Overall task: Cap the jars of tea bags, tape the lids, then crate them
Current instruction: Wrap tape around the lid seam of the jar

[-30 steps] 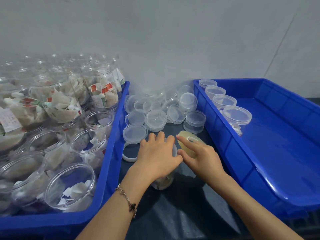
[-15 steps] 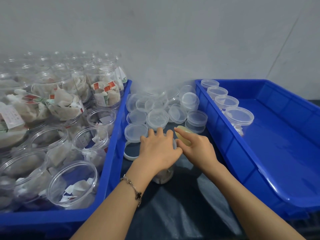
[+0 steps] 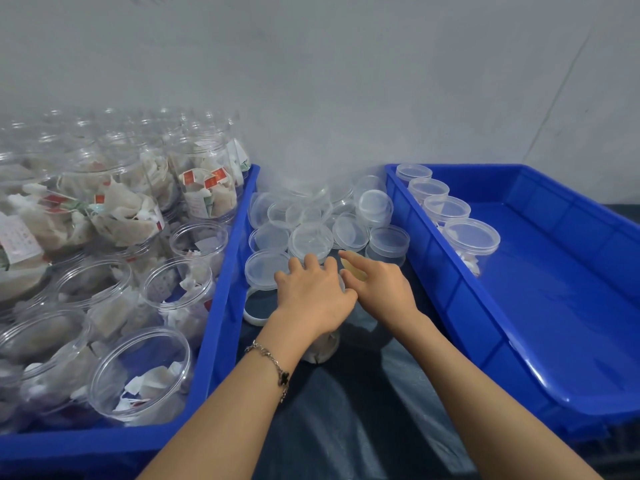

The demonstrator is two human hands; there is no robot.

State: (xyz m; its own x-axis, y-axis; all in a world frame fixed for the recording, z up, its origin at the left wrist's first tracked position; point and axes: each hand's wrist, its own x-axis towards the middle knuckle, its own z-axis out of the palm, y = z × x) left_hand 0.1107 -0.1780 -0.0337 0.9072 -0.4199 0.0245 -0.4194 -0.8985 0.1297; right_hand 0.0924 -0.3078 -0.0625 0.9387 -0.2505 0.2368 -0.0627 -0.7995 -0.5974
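Clear, glossy plastic jars (image 3: 138, 372) hold papery tea bags (image 3: 121, 216). My crates (image 3: 554, 306) are shiny blue plastic, the lids (image 3: 310, 240) translucent plastic, the bench (image 3: 346, 410) cover dark and slightly sheened.

No legible text; print on tea bag tags (image 3: 204, 180) too blurred.

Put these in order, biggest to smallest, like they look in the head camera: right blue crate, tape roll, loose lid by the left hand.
1. Right blue crate.
2. Loose lid.
3. Tape roll, unsure: the right hand mostly hides it.
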